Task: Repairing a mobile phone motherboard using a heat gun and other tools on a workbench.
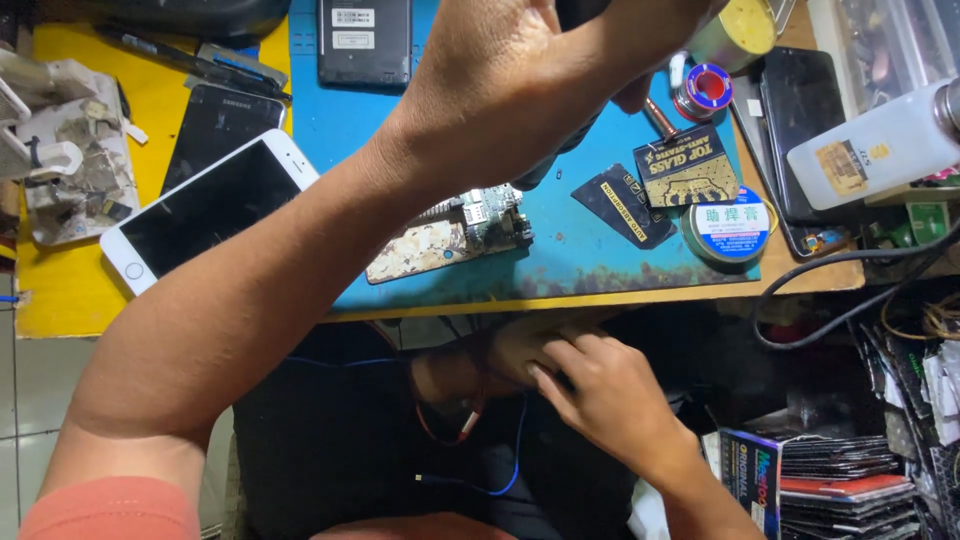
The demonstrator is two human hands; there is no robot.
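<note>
My left hand [530, 70] is raised over the blue work mat [330, 130], fingers closed around a dark tool handle [560, 150] that points down toward a small circuit board [490, 215]. A brownish mottled metal plate [420, 250] lies against the board's left side. My left forearm crosses the view from the bottom left. My right hand [600, 395] is below the table's front edge, over my lap, with its fingers stretched out and resting on a skin-coloured limb [470, 365]. I see nothing gripped in it. Thin red and blue wires [500, 480] loop beneath it.
A white phone [200, 210] and a dark phone [215, 120] lie at the left, and a black device [365, 40] at the back. A round paste tin [728, 228], dark cards [685, 165], a wire spool [703, 90], a white bottle [880, 145] and stacked packets [830, 480] are on the right.
</note>
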